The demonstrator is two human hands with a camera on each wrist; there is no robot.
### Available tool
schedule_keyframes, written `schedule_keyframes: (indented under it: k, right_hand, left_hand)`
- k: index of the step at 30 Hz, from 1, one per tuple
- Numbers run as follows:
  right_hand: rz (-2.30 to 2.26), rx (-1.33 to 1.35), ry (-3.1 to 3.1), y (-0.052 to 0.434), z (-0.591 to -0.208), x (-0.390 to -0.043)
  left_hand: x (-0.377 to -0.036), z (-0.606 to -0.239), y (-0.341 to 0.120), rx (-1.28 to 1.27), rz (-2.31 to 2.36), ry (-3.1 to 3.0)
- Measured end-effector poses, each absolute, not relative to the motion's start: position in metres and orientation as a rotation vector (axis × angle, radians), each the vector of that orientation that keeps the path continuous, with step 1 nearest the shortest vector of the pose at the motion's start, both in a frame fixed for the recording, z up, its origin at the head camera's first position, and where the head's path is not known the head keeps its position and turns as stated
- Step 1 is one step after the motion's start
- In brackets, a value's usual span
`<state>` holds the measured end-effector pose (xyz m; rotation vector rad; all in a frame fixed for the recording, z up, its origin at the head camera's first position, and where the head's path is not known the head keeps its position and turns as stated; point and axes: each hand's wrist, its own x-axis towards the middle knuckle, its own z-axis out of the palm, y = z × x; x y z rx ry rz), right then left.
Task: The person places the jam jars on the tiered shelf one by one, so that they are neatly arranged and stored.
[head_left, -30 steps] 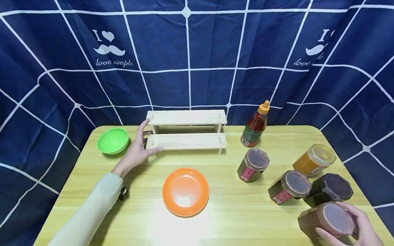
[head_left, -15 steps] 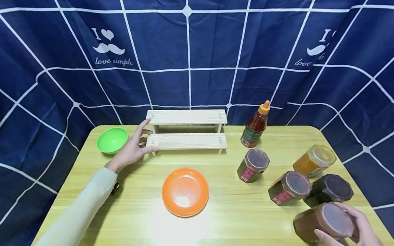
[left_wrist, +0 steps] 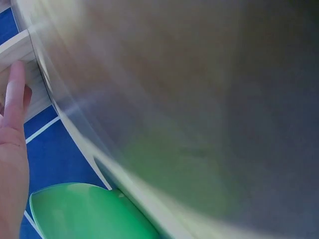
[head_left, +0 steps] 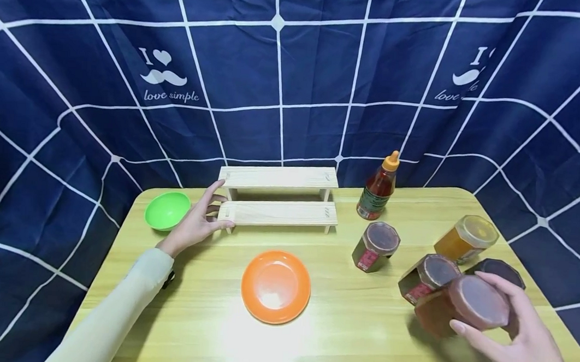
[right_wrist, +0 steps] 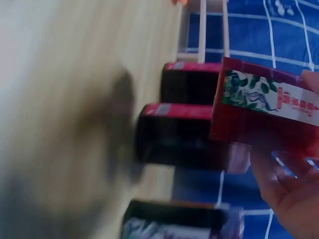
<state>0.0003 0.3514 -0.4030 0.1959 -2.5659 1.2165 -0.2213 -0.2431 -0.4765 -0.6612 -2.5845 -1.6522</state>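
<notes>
My right hand (head_left: 523,332) grips a hexagonal glass jar of dark red contents (head_left: 465,305), thumb on one side and fingers on the other. It is lifted off the table, its shadow below, and overlaps two standing jars in the head view. The right wrist view shows the held jar's leafy white label (right_wrist: 271,97). At the left end of a two-tier wooden rack (head_left: 283,213), my left hand (head_left: 196,220) holds on, thumb at the lower shelf's front and index finger at the upper shelf. In the left wrist view, the index finger (left_wrist: 15,94) lies along pale wood.
Two dark jars with pink labels (head_left: 376,245) (head_left: 428,275), a black-looking jar (head_left: 504,269) and an amber jar (head_left: 466,237) stand at right. A sauce bottle (head_left: 378,188) is beside the rack. An orange plate (head_left: 275,287) lies centre; a green bowl (head_left: 167,210) sits left. Blue curtain (head_left: 315,67) surrounds the table.
The right hand has raised its jar from the table and carried it slightly left and away from the person. The left hand's thumb has shifted a little left along the rack's front.
</notes>
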Motion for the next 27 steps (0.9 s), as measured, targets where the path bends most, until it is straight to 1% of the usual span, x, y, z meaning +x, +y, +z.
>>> schedule_keyframes:
  k: [6, 13, 18, 27]
  right_hand:
    - [1.219, 0.196, -2.584, 0.322, -0.376, -0.015]
    - [1.26, 0.26, -2.545, 0.29, -0.351, -0.051]
    - [1.312, 0.34, -2.523, 0.268, -0.343, -0.075]
    - [1.268, 0.364, -2.493, 0.219, -0.339, -0.11]
  left_hand:
    - [-0.217, -0.476, -0.241, -0.648, -1.68, -2.576]
    - [-0.217, -0.477, -0.244, -0.649, -1.621, -2.588]
    - [-0.214, -0.476, -0.242, -0.64, -1.578, -2.596]
    - [-0.212, -0.474, -0.231, -0.548, -1.476, -2.663]
